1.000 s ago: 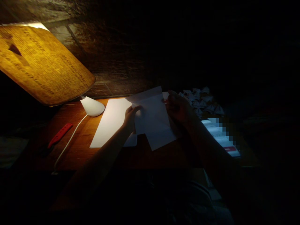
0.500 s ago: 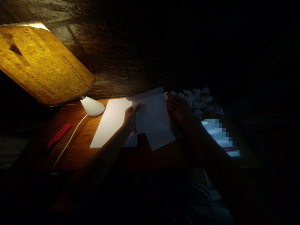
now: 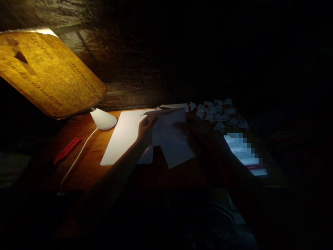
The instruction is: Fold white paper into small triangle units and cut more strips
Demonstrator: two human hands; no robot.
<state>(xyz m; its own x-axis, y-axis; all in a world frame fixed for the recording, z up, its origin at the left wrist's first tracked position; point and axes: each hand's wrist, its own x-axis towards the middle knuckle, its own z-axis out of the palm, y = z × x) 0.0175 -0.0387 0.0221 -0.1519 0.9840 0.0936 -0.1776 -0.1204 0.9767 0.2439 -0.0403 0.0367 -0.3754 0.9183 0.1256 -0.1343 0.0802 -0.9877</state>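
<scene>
My left hand (image 3: 146,128) is closed on the left edge of a folded sheet of paper (image 3: 169,139), its thumb lying on top. The sheet tilts above the wooden table, its lower corner pointing toward me. My right hand (image 3: 194,128) is in deep shadow at the sheet's right side. Its fingers look stretched out across the paper, though the darkness hides most of them. Beneath and left of the left hand lies white paper (image 3: 122,139), brightly lit.
A lamp with a printed shade (image 3: 52,73) and white base (image 3: 104,119) stands at left, its cord (image 3: 78,158) crossing the table (image 3: 91,147). A red-handled cutter (image 3: 67,150) lies nearby. Several small folded paper pieces (image 3: 215,113) are back right, near a lit screen (image 3: 241,152).
The sheet's upper part has come down and lies lower. My right hand has moved down and left from its top right corner onto the paper. My left hand stays nearly in place.
</scene>
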